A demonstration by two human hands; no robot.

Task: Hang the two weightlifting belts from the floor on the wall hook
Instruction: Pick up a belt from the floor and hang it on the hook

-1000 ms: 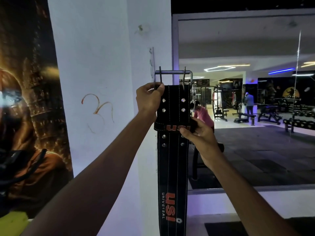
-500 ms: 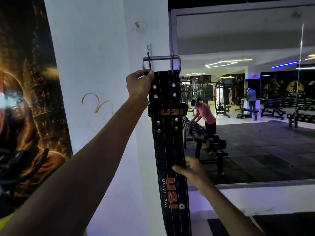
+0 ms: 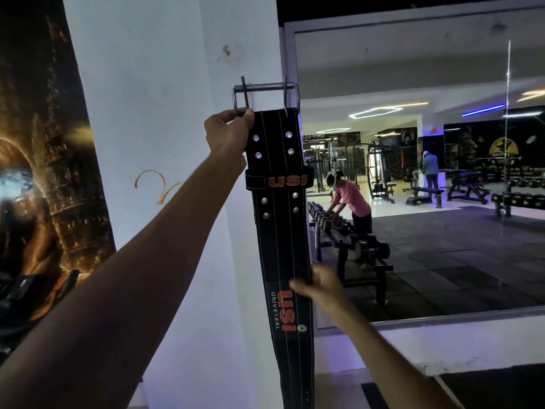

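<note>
A black leather weightlifting belt with orange USI lettering hangs straight down against the corner of the white pillar. Its steel double-prong buckle is at the top, close to the wall. My left hand grips the belt's upper left edge just under the buckle. My right hand pinches the belt's right edge lower down, thumb in front near the large logo. I cannot make out the wall hook behind the buckle. A second belt is not in view.
A large wall mirror to the right reflects the gym: a dumbbell rack, a person in a pink shirt bending over it, benches and machines. A dark poster covers the wall at left.
My left hand has lifted the belt's buckle end higher and closer to the wall. My right hand has slid from the keeper loop down to the lower part of the belt.
</note>
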